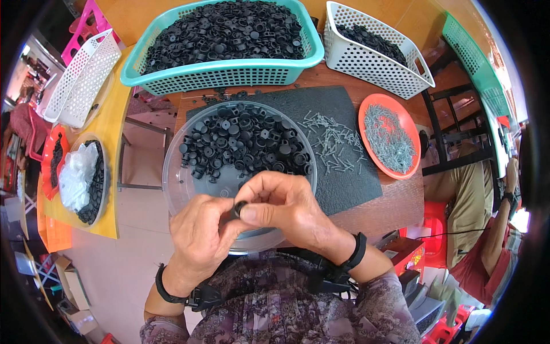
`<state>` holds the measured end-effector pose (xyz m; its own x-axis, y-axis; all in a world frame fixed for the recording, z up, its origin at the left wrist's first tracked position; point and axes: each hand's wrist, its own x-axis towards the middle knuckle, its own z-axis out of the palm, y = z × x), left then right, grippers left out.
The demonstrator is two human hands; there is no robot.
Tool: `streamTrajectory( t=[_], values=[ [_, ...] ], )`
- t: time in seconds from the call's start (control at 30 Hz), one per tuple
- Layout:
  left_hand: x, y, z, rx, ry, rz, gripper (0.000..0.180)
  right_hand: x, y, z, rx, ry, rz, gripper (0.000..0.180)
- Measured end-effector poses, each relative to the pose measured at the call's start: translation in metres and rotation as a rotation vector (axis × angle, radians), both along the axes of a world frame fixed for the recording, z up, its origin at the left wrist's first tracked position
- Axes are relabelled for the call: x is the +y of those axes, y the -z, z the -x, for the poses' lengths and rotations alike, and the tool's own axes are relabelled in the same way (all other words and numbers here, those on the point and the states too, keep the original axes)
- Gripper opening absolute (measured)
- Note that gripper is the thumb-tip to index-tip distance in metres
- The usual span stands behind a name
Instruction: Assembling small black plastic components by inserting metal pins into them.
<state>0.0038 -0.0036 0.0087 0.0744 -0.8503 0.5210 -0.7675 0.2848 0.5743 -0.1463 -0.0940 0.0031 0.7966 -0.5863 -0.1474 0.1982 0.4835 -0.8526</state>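
Over the near side of a clear round plastic tub point(172, 166), my two hands meet fingertip to fingertip. Thumb and fingers of my right hand point(283, 207) pinch a small round black plastic part point(240, 208). My left hand point(199, 230) is closed right beside that part, its thumb and index finger pressed together; what lies between them is mostly hidden. Many similar black plastic caps point(246, 135) fill the far part of the tub. To the right, thin metal pins point(335, 140) lie scattered on a dark mat point(344, 192).
Behind the tub stands a large teal basket point(229, 75) heaped with black parts, with a white basket point(372, 71) beside it. An orange-red plate point(366, 123) of metal pins sits at the right. A yellow table point(112, 189) is at the left; another person point(475, 229) sits at the right.
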Motion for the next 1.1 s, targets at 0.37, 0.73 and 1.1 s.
streamTrajectory(
  t=[0.37,0.73,1.1],
  values=[
    [0.010,0.008,-0.022,0.172,-0.175,-0.132,0.025,-0.099,-0.026,0.036,0.337,0.486,0.578,0.020],
    [-0.008,0.004,-0.011,-0.028,0.064,-0.188,0.023,-0.226,-0.067,0.052,0.991,0.996,1.318,0.019],
    [-0.024,0.015,0.002,-0.344,0.171,-0.357,0.026,-0.274,-0.040,0.043,0.958,0.745,1.673,0.023]
  ],
)
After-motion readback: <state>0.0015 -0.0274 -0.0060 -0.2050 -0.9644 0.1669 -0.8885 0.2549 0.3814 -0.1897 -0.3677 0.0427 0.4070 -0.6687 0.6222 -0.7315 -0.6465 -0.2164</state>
